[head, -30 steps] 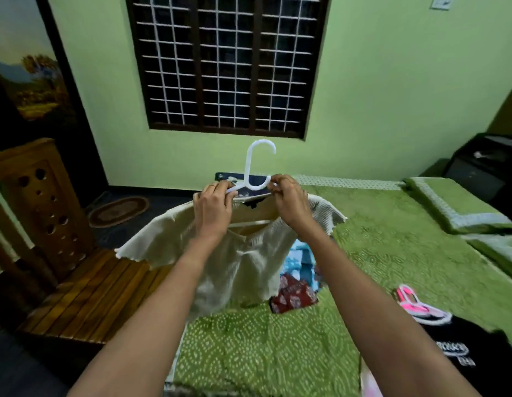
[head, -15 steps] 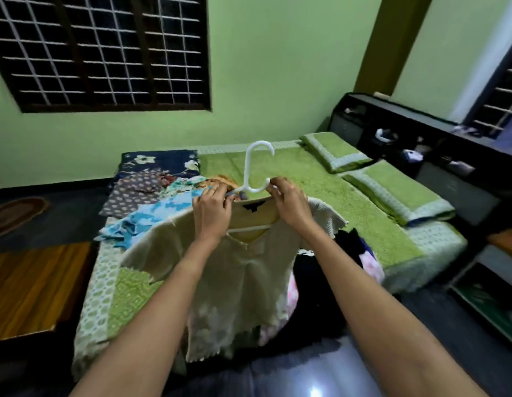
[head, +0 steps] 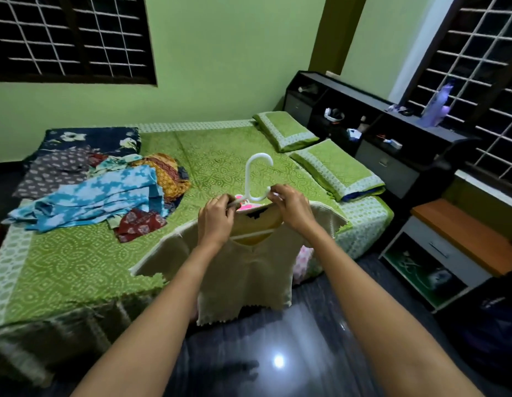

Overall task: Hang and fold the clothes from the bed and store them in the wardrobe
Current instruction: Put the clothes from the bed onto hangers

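Head view: left grip [head: 216, 217] and right grip [head: 292, 207] each clasp the white hanger [head: 256, 179]; the cream top [head: 249, 270] hangs from it, held up over the bed [head: 77, 267] edge

No readable text, label, brand, number or sign anywhere in view.

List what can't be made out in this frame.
- Wardrobe: outside the head view.
- Hanger arms: head view, mostly covered by the top, the left hand and the right hand; the hook shows.
- Pink item behind the collar: head view, mostly hidden by the top.
- Shelf items: head view, too small and dark.
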Available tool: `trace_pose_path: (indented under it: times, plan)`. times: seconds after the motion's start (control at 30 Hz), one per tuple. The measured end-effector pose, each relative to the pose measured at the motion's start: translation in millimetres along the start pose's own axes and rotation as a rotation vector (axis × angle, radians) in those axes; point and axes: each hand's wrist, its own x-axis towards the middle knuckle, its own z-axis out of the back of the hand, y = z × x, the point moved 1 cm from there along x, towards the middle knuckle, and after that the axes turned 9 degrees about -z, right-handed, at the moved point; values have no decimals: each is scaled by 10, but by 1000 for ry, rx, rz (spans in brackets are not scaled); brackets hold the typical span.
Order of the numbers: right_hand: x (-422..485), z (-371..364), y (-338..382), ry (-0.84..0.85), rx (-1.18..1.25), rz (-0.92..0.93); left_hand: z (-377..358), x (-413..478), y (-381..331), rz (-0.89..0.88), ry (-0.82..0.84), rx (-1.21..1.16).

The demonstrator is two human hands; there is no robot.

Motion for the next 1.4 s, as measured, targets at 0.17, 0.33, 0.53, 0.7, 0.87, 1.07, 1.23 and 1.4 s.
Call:
trace_pose_path:
  times: [0.17,0.33,0.53,0.7,0.87,1.07,1.23,1.4]
  plan:
    - [74,212,-494,24,-66,-27,-435,51,-290,-9,14,-33]
    - [361,165,-808,42,-48,-67,-806,274,-315,5,12,-63]
    - [982,-255,-1210,155,-42,-102,-1366,646,91,81,56,-99]
    - [1545,-735,-1472,266,-61,-146,-1868,1003,596,262,124,-180]
    - [2108,-1188,-1706,381,-88,-187,-2310,1360,1052,414,192,-261]
    - [2776,-1609,-1896,436,-111,-203,-2709,1816,1491,523,216,-273]
    - [3405,-2019,-2079,481,-64,-246,-3092,2251,1906,603,235,-242]
    - [3944,-2525,-2279,607,-44,-281,-3402,2626,2188,741,143,-258]
